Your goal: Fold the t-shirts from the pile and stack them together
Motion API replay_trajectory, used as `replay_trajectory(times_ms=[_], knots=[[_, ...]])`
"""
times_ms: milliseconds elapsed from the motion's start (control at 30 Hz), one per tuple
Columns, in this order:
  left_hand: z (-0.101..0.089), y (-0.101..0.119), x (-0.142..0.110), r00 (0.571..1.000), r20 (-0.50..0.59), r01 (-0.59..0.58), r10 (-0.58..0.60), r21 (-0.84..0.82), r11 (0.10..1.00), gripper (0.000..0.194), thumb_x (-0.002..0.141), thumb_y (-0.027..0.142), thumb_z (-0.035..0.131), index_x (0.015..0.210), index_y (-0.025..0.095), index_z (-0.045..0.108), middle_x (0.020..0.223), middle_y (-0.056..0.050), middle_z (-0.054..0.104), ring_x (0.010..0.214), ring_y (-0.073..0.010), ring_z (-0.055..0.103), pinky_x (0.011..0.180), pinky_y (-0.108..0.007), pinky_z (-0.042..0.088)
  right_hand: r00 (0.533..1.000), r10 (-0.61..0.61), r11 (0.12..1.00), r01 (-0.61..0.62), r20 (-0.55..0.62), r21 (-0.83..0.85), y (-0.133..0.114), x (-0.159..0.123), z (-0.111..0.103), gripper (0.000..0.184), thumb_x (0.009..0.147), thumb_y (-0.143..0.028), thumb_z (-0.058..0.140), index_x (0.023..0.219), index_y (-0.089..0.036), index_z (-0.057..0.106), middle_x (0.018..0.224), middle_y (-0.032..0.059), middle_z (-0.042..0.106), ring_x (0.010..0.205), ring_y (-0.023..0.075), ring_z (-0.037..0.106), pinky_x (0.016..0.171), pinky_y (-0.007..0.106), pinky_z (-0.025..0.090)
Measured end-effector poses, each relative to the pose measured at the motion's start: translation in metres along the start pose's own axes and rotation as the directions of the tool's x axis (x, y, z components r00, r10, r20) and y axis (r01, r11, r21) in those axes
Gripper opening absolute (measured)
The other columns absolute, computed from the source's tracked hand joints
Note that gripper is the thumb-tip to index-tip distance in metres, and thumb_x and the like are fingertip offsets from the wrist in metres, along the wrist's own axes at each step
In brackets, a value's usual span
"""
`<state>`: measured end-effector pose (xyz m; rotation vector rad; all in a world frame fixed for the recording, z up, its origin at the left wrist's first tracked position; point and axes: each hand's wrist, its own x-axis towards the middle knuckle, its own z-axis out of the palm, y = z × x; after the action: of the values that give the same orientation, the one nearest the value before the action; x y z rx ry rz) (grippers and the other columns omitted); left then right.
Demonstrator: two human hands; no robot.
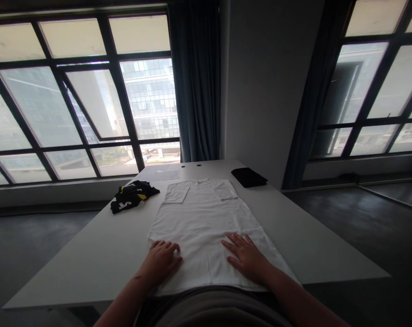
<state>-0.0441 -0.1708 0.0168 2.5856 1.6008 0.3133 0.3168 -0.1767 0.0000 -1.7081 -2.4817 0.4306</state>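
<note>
White short-sleeved cloth T-shirt [199,218] lies flat. I see the right hand [248,259] spread, left hand [162,261] curled, pinch unclear; uneven dragging could wrinkle it.

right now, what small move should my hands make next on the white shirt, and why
Perhaps smooth the white shirt with your right hand: it lies with its fingers spread beside a crease that runs between your hands, while your left hand is more curled.
</note>
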Motion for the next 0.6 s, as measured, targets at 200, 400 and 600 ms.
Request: replay_trajectory(times_ms=[200,400,600], knots=[[-0.013,-0.031,-0.023,1.0,0.0,0.017,-0.017,0.009,1.0,0.034,0.101,0.043,0.049,0.078,0.023,0.064,0.097,-0.006,0.069,0.097,-0.024,0.063,0.093,-0.039,0.045,1.0,0.007,1.0,-0.007,-0.008,0.011,0.01,0.004,-0.003,0.065,0.099,-0.054,0.047,0.161,-0.032,0.042,0.172,0.0051,0.022,0.16,0.0293,0.019,0.129,0.056,0.006],[-0.005,-0.049,-0.034,0.995,-0.028,0.088,-0.094,-0.178,0.98,0.026,0.096,0.03,0.052,0.119,0.027,0.063,0.122,-0.007,0.067,0.102,-0.0221,0.068,0.091,-0.034,0.05,0.999,0.003,1.0,-0.004,-0.039,-0.006,0.011,0.006,0.002,0.065,0.1,-0.054,0.045,0.16,-0.03,0.043,0.172,0.0066,0.025,0.159,0.0295,0.021,0.128,0.056,0.008],[0.012,-0.046,-0.018,0.974,-0.113,0.184,-0.195,-0.108,0.977,0.049,0.097,0.025,0.047,0.145,0.032,0.055,0.152,-0.008,0.055,0.117,-0.0277,0.069,0.097,-0.04,0.052,0.995,-0.026,1.0,0.027,-0.094,0.003,0.015,0.006,0.006,0.063,0.099,-0.053,0.048,0.158,-0.031,0.047,0.171,0.0064,0.028,0.158,0.0307,0.025,0.128,0.058,0.011]])
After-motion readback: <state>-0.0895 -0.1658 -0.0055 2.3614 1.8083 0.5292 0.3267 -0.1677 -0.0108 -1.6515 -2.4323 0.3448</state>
